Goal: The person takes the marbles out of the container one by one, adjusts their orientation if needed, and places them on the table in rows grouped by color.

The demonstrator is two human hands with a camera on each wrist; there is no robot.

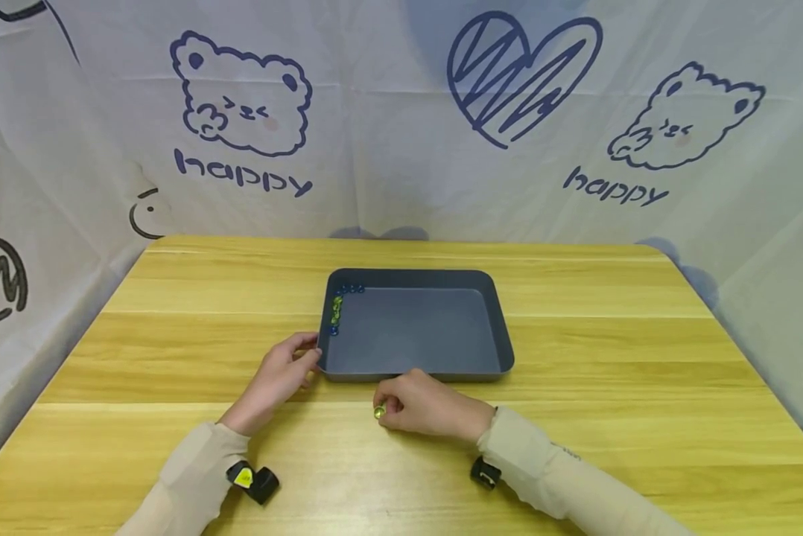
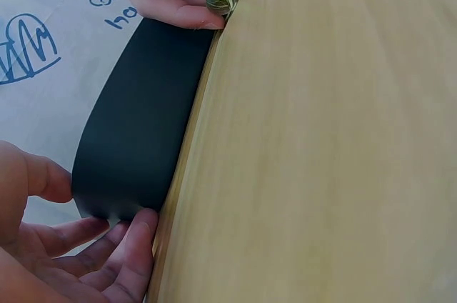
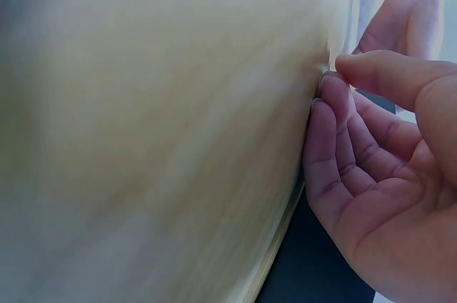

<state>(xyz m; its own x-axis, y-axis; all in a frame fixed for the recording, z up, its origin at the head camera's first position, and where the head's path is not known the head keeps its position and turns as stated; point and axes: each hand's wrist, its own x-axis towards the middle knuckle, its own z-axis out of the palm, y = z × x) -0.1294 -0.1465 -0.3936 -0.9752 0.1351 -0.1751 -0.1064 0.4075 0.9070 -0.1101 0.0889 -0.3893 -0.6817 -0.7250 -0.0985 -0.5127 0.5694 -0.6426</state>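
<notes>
A dark grey rectangular tray (image 1: 408, 327) lies on the wooden table. My left hand (image 1: 284, 372) holds its near left corner, thumb and fingers against the outer wall (image 2: 136, 131). In front of the near wall, my right hand (image 1: 428, 402) pinches a yellow-green glass marble (image 1: 379, 411) between thumb and index finger, low over the table. That marble (image 2: 220, 1) shows clearly in the left wrist view; the fingers hide it in the right wrist view. Inside the tray, blue marbles (image 1: 352, 289) line the far left corner. Green marbles (image 1: 337, 309) run along the left wall, with a blue marble (image 1: 334, 330) nearest me.
The wooden table (image 1: 609, 357) extends around the tray on all sides. A white cloth (image 1: 388, 119) with drawn bears, a heart and lettering hangs behind it. Black straps (image 1: 257, 480) sit at both wrists over light sleeves.
</notes>
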